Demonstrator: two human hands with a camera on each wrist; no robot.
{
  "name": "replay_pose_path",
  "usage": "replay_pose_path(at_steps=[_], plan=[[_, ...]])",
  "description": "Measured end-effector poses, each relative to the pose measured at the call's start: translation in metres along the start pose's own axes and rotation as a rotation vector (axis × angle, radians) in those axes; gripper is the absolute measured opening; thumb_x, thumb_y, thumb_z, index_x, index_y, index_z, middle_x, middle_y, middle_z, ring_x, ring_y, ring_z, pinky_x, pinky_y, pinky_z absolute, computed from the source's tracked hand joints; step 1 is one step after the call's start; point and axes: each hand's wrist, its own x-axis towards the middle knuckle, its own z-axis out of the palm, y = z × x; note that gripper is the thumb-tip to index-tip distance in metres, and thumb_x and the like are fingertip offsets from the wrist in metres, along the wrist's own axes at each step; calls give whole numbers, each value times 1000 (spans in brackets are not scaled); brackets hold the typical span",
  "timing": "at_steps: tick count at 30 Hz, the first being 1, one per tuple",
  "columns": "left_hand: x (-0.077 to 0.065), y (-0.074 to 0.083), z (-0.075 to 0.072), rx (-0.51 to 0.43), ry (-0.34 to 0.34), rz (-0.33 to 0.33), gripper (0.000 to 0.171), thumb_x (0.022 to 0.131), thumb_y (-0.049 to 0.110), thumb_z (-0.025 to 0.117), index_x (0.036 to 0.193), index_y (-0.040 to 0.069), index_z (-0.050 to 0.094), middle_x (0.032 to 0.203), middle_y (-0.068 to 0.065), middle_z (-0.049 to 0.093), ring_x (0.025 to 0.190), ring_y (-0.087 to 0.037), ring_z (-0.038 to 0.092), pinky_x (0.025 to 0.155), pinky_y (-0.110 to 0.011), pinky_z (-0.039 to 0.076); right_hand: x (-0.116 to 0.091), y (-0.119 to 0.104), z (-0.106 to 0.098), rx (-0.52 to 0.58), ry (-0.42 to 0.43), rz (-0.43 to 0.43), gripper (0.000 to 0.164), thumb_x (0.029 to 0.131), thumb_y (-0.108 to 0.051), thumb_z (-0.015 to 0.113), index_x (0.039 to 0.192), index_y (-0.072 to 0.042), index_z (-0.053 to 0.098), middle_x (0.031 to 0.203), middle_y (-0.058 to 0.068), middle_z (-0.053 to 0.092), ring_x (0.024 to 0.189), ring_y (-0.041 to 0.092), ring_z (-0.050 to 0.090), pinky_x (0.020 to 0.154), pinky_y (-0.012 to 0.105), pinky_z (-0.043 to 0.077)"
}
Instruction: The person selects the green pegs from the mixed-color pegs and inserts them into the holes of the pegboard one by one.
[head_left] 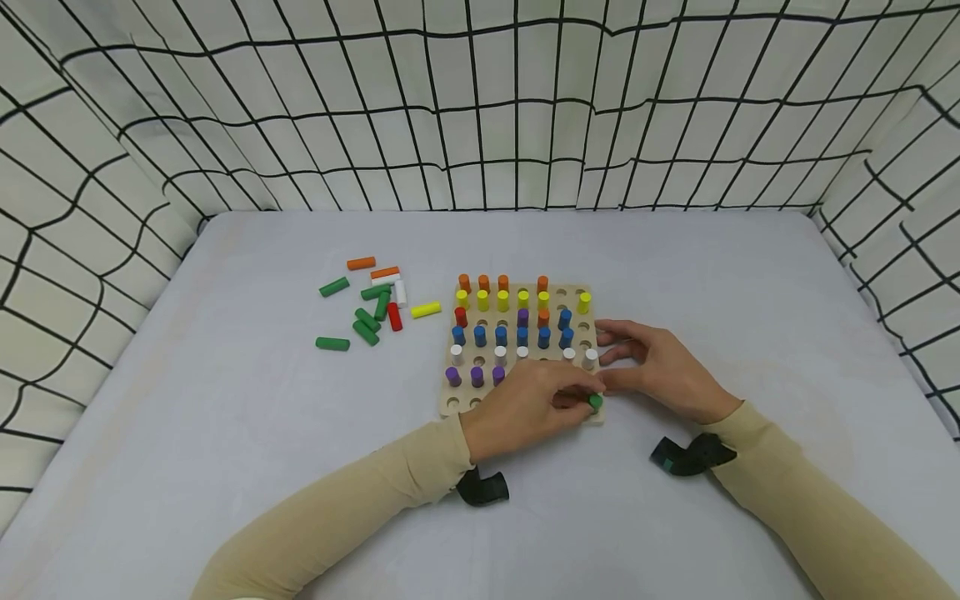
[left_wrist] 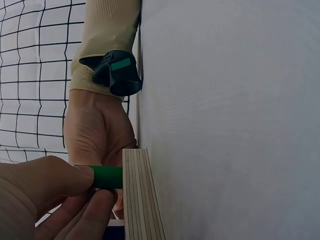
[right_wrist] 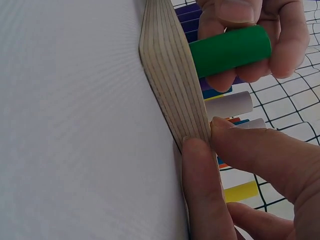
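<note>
One grn peg [right_wrist: 232,52] in pinch of L hand [head_left: 534,402], board edge [right_wrist: 175,75] in R hand [head_left: 667,375], ply layers [left_wrist: 141,200] in wrist views only

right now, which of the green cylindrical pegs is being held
The green cylindrical peg at the near right corner of the light wooden pegboard, pinched by the left hand; the other visible green pegs lie loose on the white tabletop.

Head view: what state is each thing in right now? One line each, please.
Left hand, pinching a green peg.
Green peg, upright at the board's near right corner; seating depth unclear.
Right hand, holding the board's right edge.
Board, on the table, several holes unfilled.
Other pegs in the board, upright.
Loose yellow peg, lying nearest the board.
Other loose pegs, lying farther left.
</note>
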Motion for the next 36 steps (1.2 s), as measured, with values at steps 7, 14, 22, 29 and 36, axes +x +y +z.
replay_pose_path(at_steps=[7,14,22,29,36], plan=[[-3,0,-8,-31,2,-12,23,97,12,72,119,6,75,114,-4,78,107,-13,76,93,-11,57,2,-2,2,7,-5,-5,77,85,-26,83,153,-19,48,139,4,63,114,15,66,92,15,49],[-7,1,-21,-12,16,46,22,97,12,71,118,9,76,115,-4,79,103,-13,75,91,-15,59,1,-2,3,-17,1,5,77,86,-31,83,154,-19,47,139,6,63,115,16,65,92,17,49],[-16,1,-41,19,42,50,21,97,14,72,116,8,76,108,-3,80,97,-11,74,87,-13,59,-2,-2,3,-13,-3,25,79,86,-33,84,154,-20,47,139,5,62,117,19,65,93,16,50],[-28,-7,-65,4,110,52,25,95,11,74,119,4,75,112,-9,79,101,-16,78,85,-18,62,-3,-2,3,-11,-6,19,80,86,-37,84,154,-21,46,138,4,62,117,19,65,93,15,50],[-45,-17,-91,8,204,-3,26,92,9,77,117,7,76,107,-6,79,99,-16,77,85,-23,64,-4,-4,1,1,-5,29,80,87,-37,83,154,-20,45,140,6,60,116,19,64,89,16,54]])
